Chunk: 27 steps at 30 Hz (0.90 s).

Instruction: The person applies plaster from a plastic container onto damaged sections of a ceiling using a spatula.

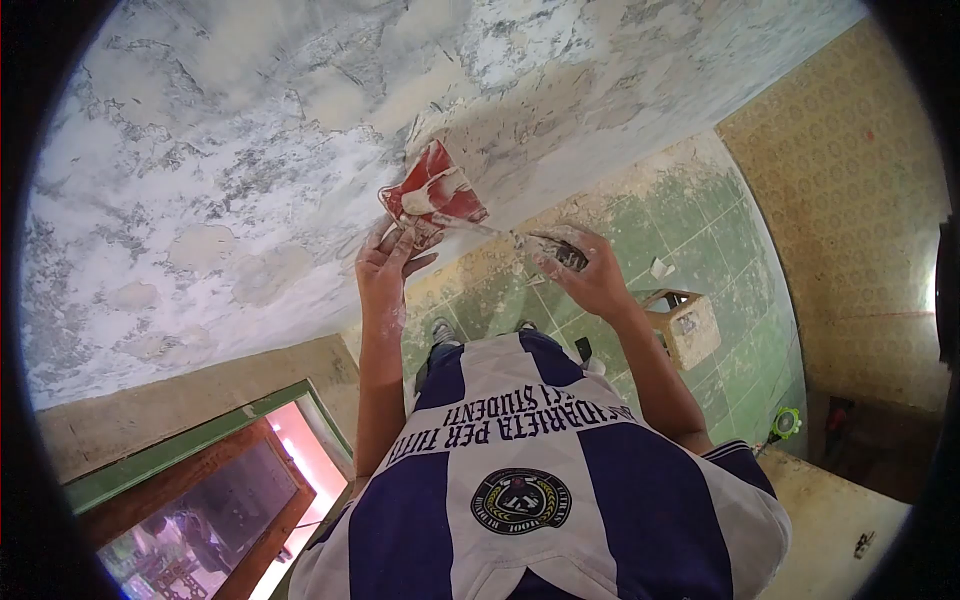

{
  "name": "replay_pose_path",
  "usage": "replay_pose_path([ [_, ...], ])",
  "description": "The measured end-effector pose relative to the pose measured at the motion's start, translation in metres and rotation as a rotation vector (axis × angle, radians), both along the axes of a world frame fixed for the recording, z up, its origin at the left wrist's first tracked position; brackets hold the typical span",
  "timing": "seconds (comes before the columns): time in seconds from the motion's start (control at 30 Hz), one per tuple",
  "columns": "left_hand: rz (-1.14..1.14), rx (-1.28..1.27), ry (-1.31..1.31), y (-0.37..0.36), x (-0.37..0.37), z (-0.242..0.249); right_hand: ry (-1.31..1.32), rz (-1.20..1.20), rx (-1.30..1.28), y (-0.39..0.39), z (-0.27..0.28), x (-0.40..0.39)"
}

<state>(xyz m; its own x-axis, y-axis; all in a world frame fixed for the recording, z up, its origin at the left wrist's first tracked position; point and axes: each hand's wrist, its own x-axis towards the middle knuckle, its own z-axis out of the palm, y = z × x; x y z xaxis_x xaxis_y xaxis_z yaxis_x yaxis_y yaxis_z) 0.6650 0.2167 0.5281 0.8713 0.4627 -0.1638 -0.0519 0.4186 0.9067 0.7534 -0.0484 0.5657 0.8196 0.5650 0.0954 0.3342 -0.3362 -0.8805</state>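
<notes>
My left hand (392, 252) grips a red plastic putty spreader (436, 188) from below, its face smeared with pale putty. My right hand (585, 268) is wrapped around the handle of a putty knife (504, 234). The thin blade reaches left to the lower edge of the red spreader and seems to touch it. Whitish putty coats the fingers of both hands. Right behind the spreader is a wall (300, 130) with patchy grey and white plaster.
Below lies a green tiled floor (620, 235) spattered with putty. A small putty-stained stool or box (688, 328) stands near my right forearm. At lower left is a wood-framed window or door (200, 510). A patterned brownish surface (850, 180) is on the right.
</notes>
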Motion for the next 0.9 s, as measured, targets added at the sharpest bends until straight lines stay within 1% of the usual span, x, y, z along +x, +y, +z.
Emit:
replay_pose_path([
  [0.07,-0.004,0.024,-0.002,-0.003,0.002,-0.001,-0.118,0.028,-0.018,0.001,-0.004,0.001],
  [0.1,-0.005,0.025,-0.010,-0.005,0.003,-0.001,-0.121,0.029,-0.018,0.001,-0.008,0.001],
  [0.17,-0.006,0.026,-0.022,-0.010,0.005,0.000,-0.275,0.025,-0.093,0.003,-0.015,-0.001],
  [0.2,-0.008,0.036,-0.039,-0.014,0.006,0.002,-0.279,0.025,-0.093,0.007,-0.013,-0.003],
  [0.27,-0.011,0.045,-0.058,-0.021,0.007,0.005,0.183,-0.001,0.029,0.017,-0.007,-0.009],
  [0.3,-0.011,0.046,-0.068,-0.025,0.008,0.007,0.181,-0.003,0.030,0.022,-0.014,-0.011],
  [0.37,-0.013,0.048,-0.081,-0.029,0.009,0.007,0.144,-0.017,0.175,0.030,-0.034,-0.014],
  [0.43,0.018,0.014,-0.145,-0.030,0.009,0.004,0.165,-0.039,0.166,0.033,-0.037,-0.015],
  [0.5,0.021,0.035,-0.150,-0.028,0.007,0.003,0.186,-0.056,0.157,0.035,-0.036,-0.013],
  [0.57,0.021,0.053,-0.153,-0.027,0.005,0.004,0.271,-0.119,0.221,0.034,-0.034,-0.011],
  [0.7,0.006,0.040,-0.180,-0.026,0.003,0.007,0.231,-0.110,0.192,0.029,-0.016,-0.006],
  [0.77,0.008,0.027,-0.207,-0.024,0.004,0.005,-0.037,0.001,0.146,0.026,-0.012,-0.004],
  [0.8,0.014,0.026,-0.243,-0.021,0.004,0.003,-0.040,0.001,0.146,0.025,-0.013,-0.003],
  [0.83,0.018,0.023,-0.279,-0.020,0.004,0.002,0.023,0.011,0.162,0.024,-0.016,-0.003],
  [0.87,0.016,0.021,-0.281,-0.019,0.003,0.001,0.086,0.020,0.178,0.022,-0.017,-0.002],
  [0.9,0.003,0.054,-0.250,-0.018,0.002,0.006,0.084,0.017,0.178,0.021,-0.017,-0.002],
])
